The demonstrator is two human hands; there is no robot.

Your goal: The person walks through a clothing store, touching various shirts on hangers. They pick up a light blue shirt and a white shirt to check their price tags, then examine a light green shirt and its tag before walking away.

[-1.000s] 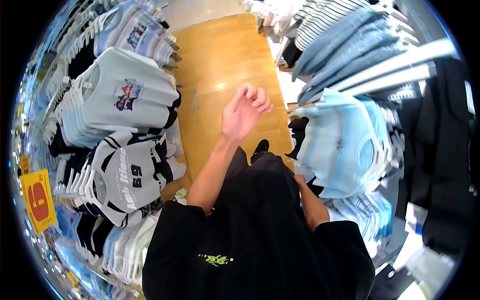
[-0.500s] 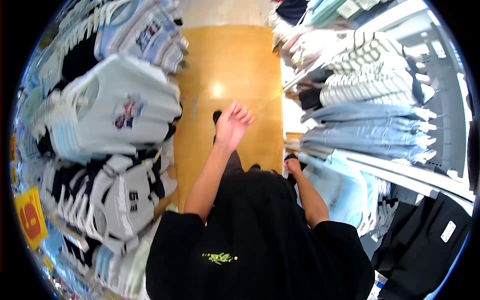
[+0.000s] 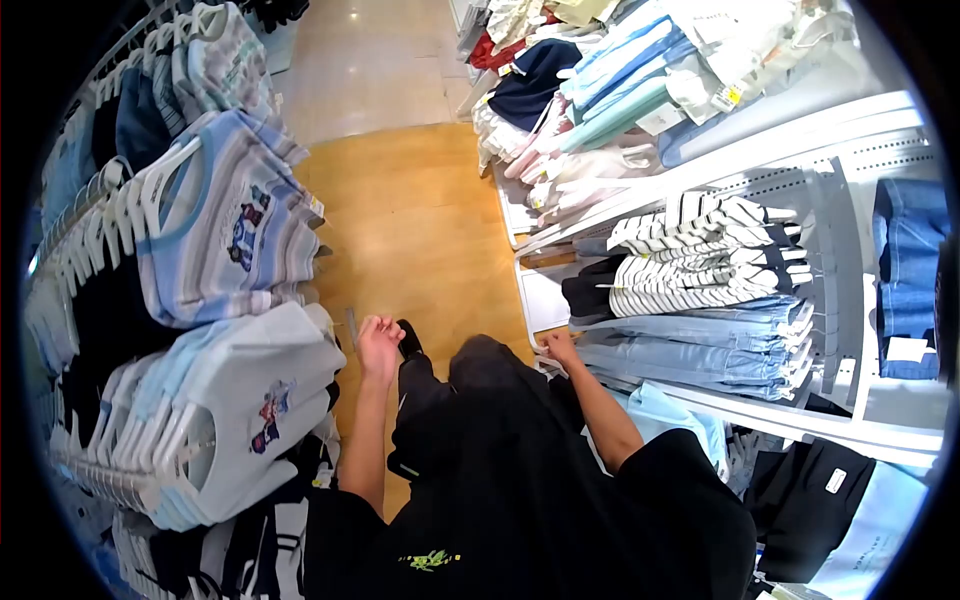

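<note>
**Both hands lowered as we advance along the aisle**

Since half a second ago our left hand (image 3: 378, 344) has dropped from chest height to hip level, and the racks on both sides have slid back past us. We find that hand loosely curled, fingers folded toward the palm, gripping nothing; it hangs just beside the white printed tee (image 3: 262, 405) at the front of the left-hand rail, near it but not touching. Our right hand (image 3: 558, 348) sits low at the other hip, fingers partly spread and empty, its tips at or just short of the folded pale denim (image 3: 690, 335) on the lower shelf; contact cannot be confirmed from this view.

Beyond the denim we note the striped knit stacks (image 3: 700, 255) one tier higher, and above them mixed folded garments with tags. On the left, the blue-striped tee (image 3: 225, 225) hangs further along the rail. The wooden floor (image 3: 420, 220) between the fixtures is where we walk.

Our judgement: keep the right fingers flat and light along the shelf edge so no stack is dragged out of line, and keep the left hand clear of the hanger hooks
</note>
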